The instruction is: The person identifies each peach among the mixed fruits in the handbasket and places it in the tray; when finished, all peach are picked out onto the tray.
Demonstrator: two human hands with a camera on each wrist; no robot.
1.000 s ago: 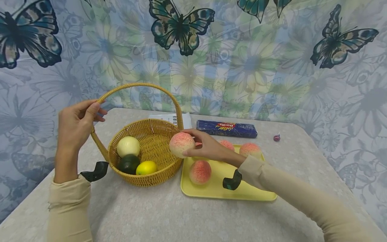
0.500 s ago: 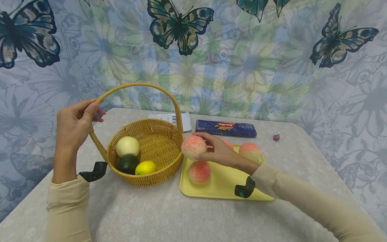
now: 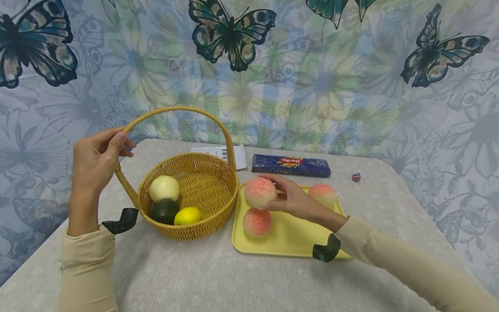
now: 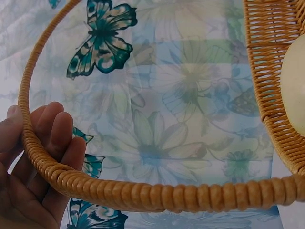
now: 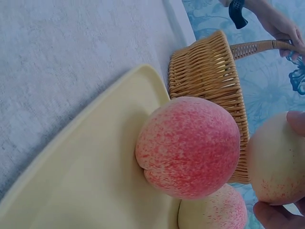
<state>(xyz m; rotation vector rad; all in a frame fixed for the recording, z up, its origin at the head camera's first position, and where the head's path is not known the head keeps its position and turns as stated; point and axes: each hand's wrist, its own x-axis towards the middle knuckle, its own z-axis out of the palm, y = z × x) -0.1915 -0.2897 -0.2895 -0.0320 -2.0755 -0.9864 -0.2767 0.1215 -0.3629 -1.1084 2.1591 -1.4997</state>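
Observation:
My left hand [image 3: 95, 160] grips the arched handle of a wicker basket [image 3: 208, 186] at its left side; in the left wrist view the thumb and fingers lie around the wrapped handle [image 4: 128, 193]. Inside the basket are a pale round fruit [image 3: 164, 189], a dark green avocado-like fruit [image 3: 165, 211] and a lemon [image 3: 189, 216]. Between thumb and fingers, my right hand [image 3: 292, 197] holds a pink-speckled peach [image 3: 260, 193] above the left part of a yellow tray [image 3: 296, 236]. Another peach [image 3: 257, 222] sits on the tray just below it, and one more peach [image 3: 322, 195] is at the tray's back right.
Behind the tray lies a blue Barilla pasta pack [image 3: 291, 166]. A white printed sheet or packet [image 3: 239, 157] is partly behind the basket. To the right is a small wrapped lollipop [image 3: 356, 177]. A butterfly-print cloth [image 3: 323, 86] hangs behind the table.
My right hand has carried the peach rightward and slightly down, from the basket's right rim to over the tray. The left hand stays on the handle, and the basket's fruit has not moved.

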